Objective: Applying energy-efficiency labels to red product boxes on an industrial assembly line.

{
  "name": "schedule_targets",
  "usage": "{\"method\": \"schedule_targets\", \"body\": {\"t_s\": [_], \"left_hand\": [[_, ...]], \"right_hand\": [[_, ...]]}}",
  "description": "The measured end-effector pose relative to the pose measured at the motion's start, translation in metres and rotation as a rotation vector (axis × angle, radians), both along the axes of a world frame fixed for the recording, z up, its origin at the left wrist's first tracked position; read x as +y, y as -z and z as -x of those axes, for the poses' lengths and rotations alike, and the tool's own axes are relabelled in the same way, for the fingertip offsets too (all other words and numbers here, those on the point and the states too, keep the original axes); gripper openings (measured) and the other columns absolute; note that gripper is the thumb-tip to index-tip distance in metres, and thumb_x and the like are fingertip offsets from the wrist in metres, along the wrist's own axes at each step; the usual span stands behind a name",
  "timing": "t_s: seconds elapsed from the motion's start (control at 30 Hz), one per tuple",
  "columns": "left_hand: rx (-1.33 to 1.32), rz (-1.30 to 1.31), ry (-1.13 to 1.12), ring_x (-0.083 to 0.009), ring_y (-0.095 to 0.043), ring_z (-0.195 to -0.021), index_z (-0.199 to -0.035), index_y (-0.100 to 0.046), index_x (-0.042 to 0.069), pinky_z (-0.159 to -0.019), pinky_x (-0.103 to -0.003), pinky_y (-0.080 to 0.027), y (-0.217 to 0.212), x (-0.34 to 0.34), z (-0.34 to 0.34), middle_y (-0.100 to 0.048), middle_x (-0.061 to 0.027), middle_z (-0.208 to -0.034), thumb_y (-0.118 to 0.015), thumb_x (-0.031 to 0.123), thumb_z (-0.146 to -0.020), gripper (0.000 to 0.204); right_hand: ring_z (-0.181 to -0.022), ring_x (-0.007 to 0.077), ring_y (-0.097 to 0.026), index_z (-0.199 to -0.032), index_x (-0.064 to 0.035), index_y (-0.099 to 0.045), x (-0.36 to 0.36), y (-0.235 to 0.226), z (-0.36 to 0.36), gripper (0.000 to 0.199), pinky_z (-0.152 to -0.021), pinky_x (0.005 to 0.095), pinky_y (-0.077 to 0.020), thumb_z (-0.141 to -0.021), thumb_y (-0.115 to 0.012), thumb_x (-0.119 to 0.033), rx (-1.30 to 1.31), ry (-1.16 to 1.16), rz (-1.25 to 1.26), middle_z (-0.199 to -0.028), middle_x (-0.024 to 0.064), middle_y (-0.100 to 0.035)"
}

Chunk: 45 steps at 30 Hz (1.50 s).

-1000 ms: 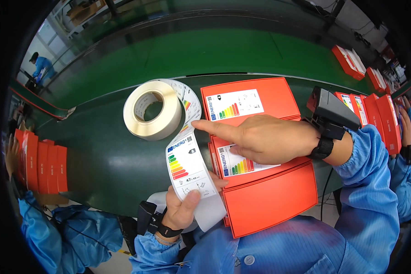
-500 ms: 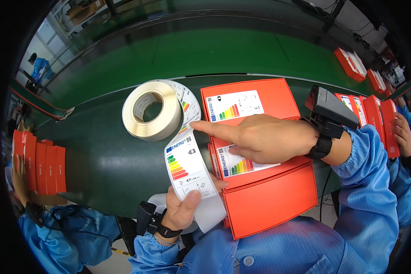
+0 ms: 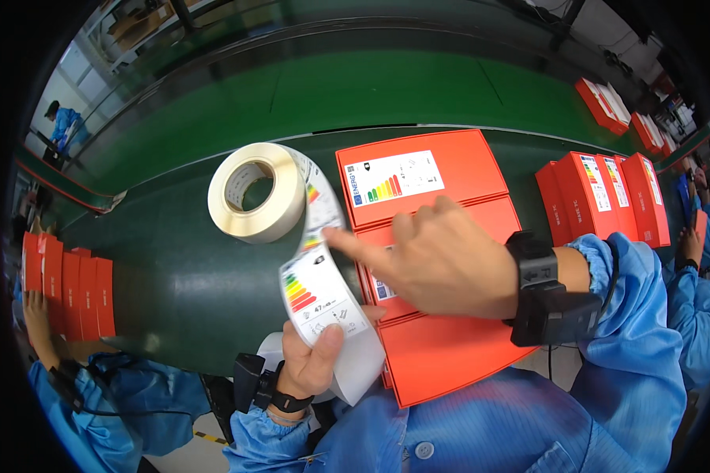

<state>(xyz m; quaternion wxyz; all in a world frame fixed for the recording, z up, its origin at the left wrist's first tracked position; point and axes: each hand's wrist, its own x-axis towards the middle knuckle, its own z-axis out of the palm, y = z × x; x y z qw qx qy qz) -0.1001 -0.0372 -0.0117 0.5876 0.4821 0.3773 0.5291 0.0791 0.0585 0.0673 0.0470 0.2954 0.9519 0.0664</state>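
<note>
My left hand (image 3: 312,364) grips the loose end of a label strip (image 3: 320,290), thumb on top and fingers beneath. The strip carries white labels with coloured bars and runs up to a large label roll (image 3: 227,217) lying flat on the table. My right hand (image 3: 442,256) reaches across the red boxes, index finger stretched out, its tip touching the strip near a label's upper edge. Its other fingers are bent and its thumb is hidden. Under and beside it lie a far red box (image 3: 465,169) with a label on top, a middle box partly covered, and a near red box (image 3: 442,359).
Behind the dark green table (image 3: 166,299) runs a green conveyor belt (image 3: 371,87). Red boxes stand at the left (image 3: 79,296) and right (image 3: 568,193), with more on the belt at far right (image 3: 603,106). Co-workers in blue sit on both sides, a hand (image 3: 38,315) at the left boxes.
My right hand has turned and moved slightly down, its fingertip following the strip nearer me. At the right, a co-worker's hand has left the red boxes, which now stand nearer the table's middle.
</note>
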Motion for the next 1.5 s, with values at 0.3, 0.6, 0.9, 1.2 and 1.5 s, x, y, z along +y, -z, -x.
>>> {"method": "schedule_targets", "body": {"t_s": [0.3,0.6,0.9,1.2,1.5], "left_hand": [[0.143,-0.039,0.053,-0.0215,-0.061,-0.087,-0.109,-0.052,-0.009,-0.078,-0.032,-0.049,-0.004,0.003,0.006,-0.063,-0.0215,-0.099,-0.044,0.025,-0.091,0.039],[0.084,-0.022,0.084,-0.0149,-0.061,-0.090,-0.115,-0.052,-0.005,-0.080,-0.029,-0.047,-0.038,0.005,0.002,-0.063,-0.0126,-0.106,-0.042,0.020,-0.093,0.035],[0.578,-0.258,0.040,-0.0279,-0.063,-0.077,-0.108,-0.056,-0.003,-0.069,-0.036,-0.048,-0.036,-0.016,0.004,-0.063,-0.0187,-0.090,-0.048,0.009,-0.088,0.024],[-0.489,0.287,0.117,-0.0253,-0.054,-0.108,-0.121,-0.042,-0.006,-0.092,-0.039,-0.043,-0.040,-0.011,0.008,-0.053,-0.0170,-0.117,-0.039,0.033,-0.092,0.049],[-0.381,0.374,-0.155,-0.0216,-0.058,-0.097,-0.112,-0.048,-0.008,-0.084,-0.035,-0.046,-0.062,-0.018,0.002,-0.057,-0.0158,-0.107,-0.043,0.023,-0.093,0.037]], "right_hand": [[-0.110,0.0297,-0.042,-0.127,-0.0155,-0.045,0.025,0.048,-0.041,0.050,-0.084,0.0466,-0.0372,-0.084,-0.054,-0.037,0.374,0.099,-0.223,-0.119,0.0134,-0.046],[-0.102,0.0309,-0.050,-0.122,-0.0018,-0.047,0.009,0.000,-0.017,0.052,-0.085,0.0368,-0.0427,-0.083,-0.060,-0.033,0.959,-0.020,0.319,-0.113,0.0178,-0.051],[-0.088,0.0157,-0.057,-0.114,-0.0012,-0.058,-0.011,-0.008,0.007,0.043,-0.075,0.0284,-0.0471,-0.076,-0.070,-0.016,0.998,0.051,0.769,-0.100,0.0103,-0.062],[-0.079,0.0198,-0.056,-0.107,-0.0030,-0.063,-0.030,-0.004,0.004,0.033,-0.073,0.0296,-0.0453,-0.076,-0.068,-0.013,0.910,-0.183,0.805,-0.083,0.0094,-0.061],[-0.079,0.0200,-0.047,-0.093,-0.0051,-0.063,-0.038,0.001,0.013,0.030,-0.069,0.0334,-0.0363,-0.068,-0.070,-0.021,0.889,-0.280,0.241,-0.076,0.0023,-0.048]]}}
